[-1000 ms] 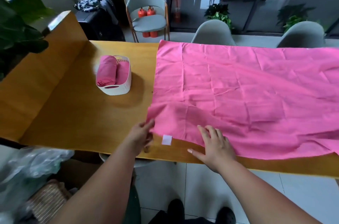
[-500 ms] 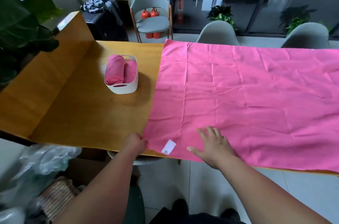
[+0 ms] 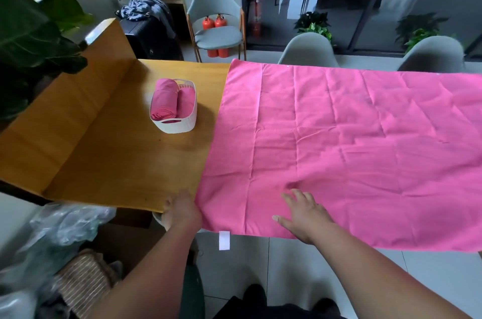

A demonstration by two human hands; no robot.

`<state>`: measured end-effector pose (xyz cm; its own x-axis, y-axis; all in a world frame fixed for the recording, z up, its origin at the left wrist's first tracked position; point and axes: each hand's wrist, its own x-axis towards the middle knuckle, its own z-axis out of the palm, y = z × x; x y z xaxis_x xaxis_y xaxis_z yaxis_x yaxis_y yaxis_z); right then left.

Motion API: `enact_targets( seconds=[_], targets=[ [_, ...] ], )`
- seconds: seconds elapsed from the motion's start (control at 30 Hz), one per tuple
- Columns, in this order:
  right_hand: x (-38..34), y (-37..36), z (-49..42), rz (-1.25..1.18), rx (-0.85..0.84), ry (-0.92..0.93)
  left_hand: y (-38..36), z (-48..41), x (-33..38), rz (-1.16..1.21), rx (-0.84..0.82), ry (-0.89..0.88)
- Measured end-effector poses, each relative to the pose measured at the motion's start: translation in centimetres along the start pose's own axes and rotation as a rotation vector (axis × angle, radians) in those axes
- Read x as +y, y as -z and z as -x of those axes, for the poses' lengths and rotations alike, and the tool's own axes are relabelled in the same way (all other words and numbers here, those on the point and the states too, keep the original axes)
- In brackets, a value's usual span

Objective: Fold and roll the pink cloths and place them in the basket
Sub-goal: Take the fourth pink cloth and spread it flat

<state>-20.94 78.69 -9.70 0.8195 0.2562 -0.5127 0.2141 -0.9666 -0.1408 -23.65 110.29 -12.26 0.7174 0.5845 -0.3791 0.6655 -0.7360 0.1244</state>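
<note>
Three pink cloths are in your stock at this moment, listed by place.

Item 1: large pink fabric cloth (image 3: 352,149), spread open across the centre and right of the frame over the yellow wooden bench (image 3: 117,157). Condition: flat, with light crease lines. Its near edge overhangs the bench front at lower centre, and its small white rectangular label (image 3: 224,240) dangles below that edge. Change noted: a second ago the near portion lay bunched in ridges and the label sat on the bench top. You have since drawn the cloth towards you and smoothed it. Judgement: spreading looks finished, so the first fold can begin.

Items 2 and 3: two rolled pink cloths (image 3: 164,99), side by side in the white plastic oval basket (image 3: 182,125), left of centre on the bench and well apart from your hands. Same place as before.

Your left hand (image 3: 181,210): lower centre, at the cloth's near left corner, fingers curled down over it. It appears to grip the corner, though the contact itself is hidden under the hand.

Your right hand (image 3: 305,217): just to the right, palm down on the cloth near the front edge. The fingers (image 3: 298,197) are straight and spread, holding nothing, only pressing the fabric flat.

Outstanding: fold, roll and basket Item 1. Room in the basket looks tight.
</note>
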Motion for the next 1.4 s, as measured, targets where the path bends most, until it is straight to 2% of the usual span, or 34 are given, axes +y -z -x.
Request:
enact_targets(
  seconds=[0.07, 0.13, 0.23, 0.3, 0.67, 1.13, 1.4],
  targets=[
    [0.0, -0.1, 0.1, 0.005, -0.011, 0.021, -0.2, 0.6, 0.9, -0.012, 0.077, -0.112],
    [0.1, -0.2, 0.1, 0.009, -0.022, 0.033, -0.9, 1.1, 1.9, -0.001, 0.121, -0.307],
    [0.7, -0.4, 0.3, -0.004, -0.021, 0.036, -2.2, 2.0, 3.4, -0.003, 0.085, -0.554],
    [1.4, -0.6, 0.5, -0.024, -0.012, 0.03, -3.0, 2.9, 4.4, -0.035, 0.036, -0.633],
    [11.7, -2.5, 4.0, -0.115, 0.026, -0.077, -6.8, 9.3, 14.1, -0.1, 0.045, -0.829],
    [34.7, -3.7, 11.8, -0.245, 0.137, -0.199, -15.3, 25.0, 33.1, -0.158, -0.05, -0.996],
    [46.6, -4.1, 15.7, -0.247, 0.249, -0.343, -19.7, 32.0, 43.1, -0.206, -0.095, -1.142]
  ],
)
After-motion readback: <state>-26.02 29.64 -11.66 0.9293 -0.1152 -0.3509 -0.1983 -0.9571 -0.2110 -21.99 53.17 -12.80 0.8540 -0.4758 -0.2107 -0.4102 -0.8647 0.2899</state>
